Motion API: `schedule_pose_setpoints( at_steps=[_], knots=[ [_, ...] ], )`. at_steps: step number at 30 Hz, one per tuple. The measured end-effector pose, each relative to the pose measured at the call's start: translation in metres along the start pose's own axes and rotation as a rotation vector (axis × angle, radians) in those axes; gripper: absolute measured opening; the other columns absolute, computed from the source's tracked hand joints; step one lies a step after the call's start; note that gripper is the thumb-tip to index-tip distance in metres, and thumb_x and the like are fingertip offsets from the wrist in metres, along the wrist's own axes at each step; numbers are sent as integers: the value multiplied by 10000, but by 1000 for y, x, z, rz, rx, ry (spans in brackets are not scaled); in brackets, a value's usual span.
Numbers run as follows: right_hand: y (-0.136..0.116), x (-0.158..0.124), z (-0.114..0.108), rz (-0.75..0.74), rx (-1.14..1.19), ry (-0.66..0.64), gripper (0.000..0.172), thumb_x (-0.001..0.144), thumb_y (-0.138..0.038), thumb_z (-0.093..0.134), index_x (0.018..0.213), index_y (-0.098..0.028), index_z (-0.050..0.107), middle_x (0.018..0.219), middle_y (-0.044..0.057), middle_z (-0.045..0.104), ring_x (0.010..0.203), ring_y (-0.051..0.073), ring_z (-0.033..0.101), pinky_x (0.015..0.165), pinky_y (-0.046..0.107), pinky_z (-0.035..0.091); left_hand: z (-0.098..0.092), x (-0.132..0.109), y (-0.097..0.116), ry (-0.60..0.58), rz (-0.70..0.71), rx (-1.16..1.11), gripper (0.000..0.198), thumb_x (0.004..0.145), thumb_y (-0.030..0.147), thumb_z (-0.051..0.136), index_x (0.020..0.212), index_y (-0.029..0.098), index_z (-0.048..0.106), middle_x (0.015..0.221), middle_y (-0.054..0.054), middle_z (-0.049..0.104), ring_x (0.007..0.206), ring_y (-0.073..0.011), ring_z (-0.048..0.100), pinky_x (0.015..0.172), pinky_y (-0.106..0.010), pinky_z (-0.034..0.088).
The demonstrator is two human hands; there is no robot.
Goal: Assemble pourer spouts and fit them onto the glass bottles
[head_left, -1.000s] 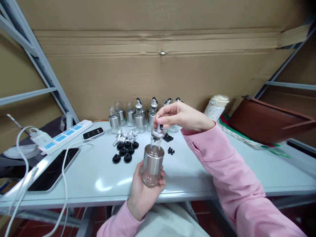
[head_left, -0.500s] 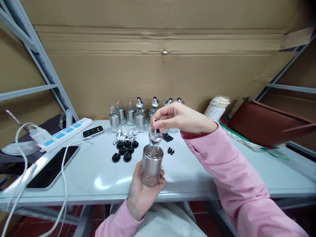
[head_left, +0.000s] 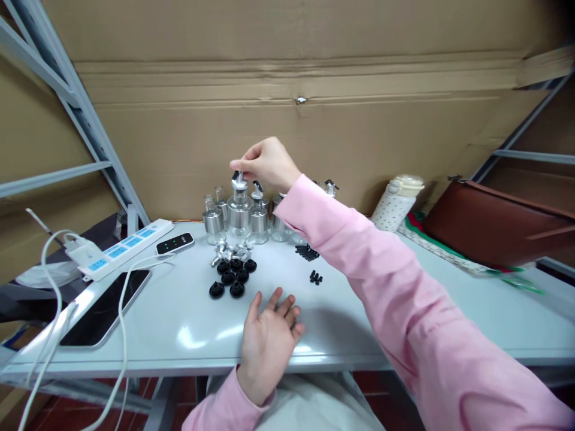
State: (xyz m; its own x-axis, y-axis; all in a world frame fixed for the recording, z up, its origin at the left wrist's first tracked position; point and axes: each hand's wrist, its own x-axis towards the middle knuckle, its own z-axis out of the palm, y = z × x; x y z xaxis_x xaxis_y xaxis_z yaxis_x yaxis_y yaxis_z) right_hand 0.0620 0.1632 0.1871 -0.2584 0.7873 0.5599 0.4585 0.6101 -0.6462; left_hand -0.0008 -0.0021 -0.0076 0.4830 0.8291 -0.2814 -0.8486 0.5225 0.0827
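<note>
My right hand [head_left: 265,161] pinches the spout top of a glass oil bottle [head_left: 239,211] with a metal band, holding it upright among the row of similar bottles at the back. Whether its base touches the table I cannot tell. Palm up above the table's front part, my left hand [head_left: 271,338] is open with its fingers spread and nothing in it. Beyond it lie several black round stoppers [head_left: 228,277], with silver spout pieces [head_left: 231,252] just behind them. Small black caps [head_left: 315,277] and black flip levers [head_left: 307,252] lie to the right.
On the left are a power strip [head_left: 130,245], a small black device [head_left: 175,243], a phone [head_left: 105,308] and white cables [head_left: 122,317]. A white flask [head_left: 398,203] and a brown bag [head_left: 489,230] stand at the right. Cardboard [head_left: 188,137] closes off the back.
My right hand has carried the oil bottle away from me and to the left, to the back row. My left hand has let go of it and opened.
</note>
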Motion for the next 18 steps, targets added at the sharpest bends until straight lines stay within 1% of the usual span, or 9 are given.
schedule_pose_setpoints(
  at_steps=[3,6,12,15,18],
  knots=[
    [13,15,18,50,-80,74,239,720,-302,651,630,-83,616,561,18,565,662,125,577,767,323,473,0,1,0,5,-5,-2,334,871,391,370,844,130,577,826,-81,570,689,-187,530,583,-282,365],
    [22,19,32,99,-136,108,225,703,-304,664,623,-98,623,594,34,583,696,138,576,772,306,455,-1,2,0,2,-6,1,323,868,383,378,837,128,574,818,-79,563,682,-182,521,575,-275,354],
    [37,17,58,181,-193,73,193,702,-301,658,665,-112,638,721,65,632,752,150,581,757,281,439,-2,3,-1,0,-13,8,308,870,370,373,830,136,570,800,-70,555,667,-174,509,563,-269,340],
    [45,19,68,196,-218,60,201,718,-309,641,668,-114,640,726,72,637,762,156,583,747,271,433,-2,3,-1,-4,-10,14,316,873,373,362,830,137,568,807,-72,553,669,-173,509,562,-267,341],
    [49,23,74,186,-253,55,241,776,-320,579,689,-105,646,725,86,639,762,159,583,759,271,422,-2,4,-1,9,-1,28,321,876,367,350,819,137,566,808,-73,552,666,-170,508,561,-266,342]
  ],
)
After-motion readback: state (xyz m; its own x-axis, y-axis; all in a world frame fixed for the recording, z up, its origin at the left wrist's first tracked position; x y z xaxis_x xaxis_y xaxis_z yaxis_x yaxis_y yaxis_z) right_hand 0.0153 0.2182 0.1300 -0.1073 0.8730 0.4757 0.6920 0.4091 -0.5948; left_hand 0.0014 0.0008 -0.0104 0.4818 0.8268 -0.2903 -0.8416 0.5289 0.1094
